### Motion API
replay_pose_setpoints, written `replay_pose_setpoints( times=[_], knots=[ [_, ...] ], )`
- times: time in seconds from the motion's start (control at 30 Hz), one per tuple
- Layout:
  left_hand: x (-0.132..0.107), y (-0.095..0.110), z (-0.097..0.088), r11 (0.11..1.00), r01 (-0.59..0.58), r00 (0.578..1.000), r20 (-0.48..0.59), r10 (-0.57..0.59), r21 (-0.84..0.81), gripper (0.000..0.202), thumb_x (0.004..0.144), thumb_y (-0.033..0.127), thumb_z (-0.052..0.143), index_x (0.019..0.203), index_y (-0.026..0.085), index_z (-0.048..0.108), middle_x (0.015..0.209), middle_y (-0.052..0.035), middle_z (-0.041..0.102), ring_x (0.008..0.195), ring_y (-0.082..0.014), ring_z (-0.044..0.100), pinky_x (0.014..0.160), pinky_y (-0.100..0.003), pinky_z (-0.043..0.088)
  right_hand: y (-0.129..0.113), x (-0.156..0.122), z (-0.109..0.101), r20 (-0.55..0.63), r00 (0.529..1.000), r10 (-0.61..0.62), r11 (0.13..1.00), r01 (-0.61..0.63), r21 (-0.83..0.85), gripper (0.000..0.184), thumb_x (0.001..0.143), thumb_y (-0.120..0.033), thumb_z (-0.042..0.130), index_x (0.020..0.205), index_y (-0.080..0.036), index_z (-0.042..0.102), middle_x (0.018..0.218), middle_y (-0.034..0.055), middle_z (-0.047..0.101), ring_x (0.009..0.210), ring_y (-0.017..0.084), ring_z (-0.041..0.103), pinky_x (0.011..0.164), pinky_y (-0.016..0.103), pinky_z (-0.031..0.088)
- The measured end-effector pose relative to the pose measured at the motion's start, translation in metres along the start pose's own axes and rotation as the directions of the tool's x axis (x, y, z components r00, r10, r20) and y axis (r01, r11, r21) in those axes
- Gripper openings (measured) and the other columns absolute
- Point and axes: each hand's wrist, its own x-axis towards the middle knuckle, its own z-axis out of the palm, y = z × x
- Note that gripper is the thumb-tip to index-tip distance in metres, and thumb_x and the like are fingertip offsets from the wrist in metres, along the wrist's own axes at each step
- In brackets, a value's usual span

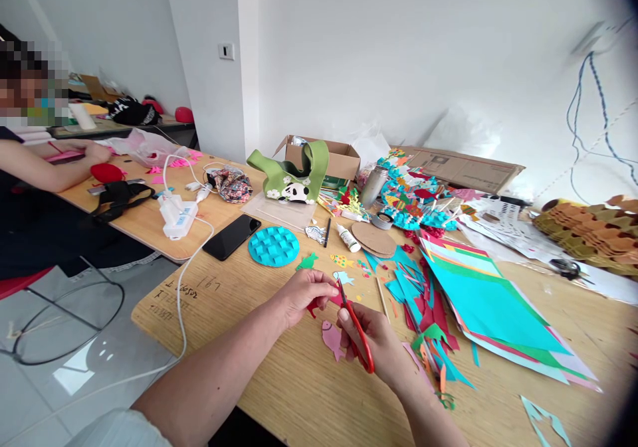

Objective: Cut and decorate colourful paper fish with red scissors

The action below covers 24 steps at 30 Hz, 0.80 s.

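My left hand [304, 294] pinches a small piece of red paper [335, 298] between thumb and fingers. Red-handled scissors [366, 353] are gripped in my right hand [381, 341], their blades pointing up at the red paper's edge. Whether the blades are parted is hard to make out. Just below lies a pink paper fish [331, 339]. Beyond my hands are a green paper fish [308, 261], a yellow spotted fish [341, 261] and a pale blue fish [343, 278]. A round blue woven-paper disc [274, 246] rests farther left.
Coloured paper sheets [498, 307] and offcuts [409, 287] cover the right side. A glue bottle [347, 238], cardboard discs [373, 238] and a phone [232, 237] lie behind. A white cable [182, 301] from a power strip [179, 218] hangs over the table's edge. Another person's arm [44, 167] is at left.
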Motion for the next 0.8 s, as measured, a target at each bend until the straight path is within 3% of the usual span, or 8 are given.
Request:
replay_pose_setpoints(
  times=[0.27, 0.8],
  knots=[
    [0.0020, -0.0027, -0.0041, 1.000, 0.024, 1.000, 0.003, -0.024, 0.012, 0.020, 0.059, 0.029, 0.071, 0.068, 0.014, 0.061, 0.043, 0.0045, 0.049, 0.037, -0.0056, 0.036, 0.037, -0.021, 0.019, -0.0007, -0.0004, -0.0006, 0.007, 1.000, 0.005, 1.000, -0.005, -0.025, 0.050, 0.080, -0.066, 0.046, 0.069, -0.018, 0.050, 0.053, 0.0004, 0.058, 0.042, 0.012, 0.055, 0.040, 0.021, 0.036],
    [0.0003, 0.0015, -0.0031, 0.996, 0.021, 1.000, -0.006, -0.021, 0.085, 0.018, 0.058, 0.028, 0.067, 0.065, 0.014, 0.060, 0.043, 0.0042, 0.051, 0.039, -0.0056, 0.038, 0.040, -0.020, 0.023, 0.0006, 0.0008, -0.0015, 0.026, 0.999, 0.019, 0.999, -0.018, -0.045, 0.051, 0.080, -0.067, 0.045, 0.068, -0.018, 0.049, 0.052, 0.0014, 0.059, 0.040, 0.010, 0.052, 0.039, 0.020, 0.034]
  ],
)
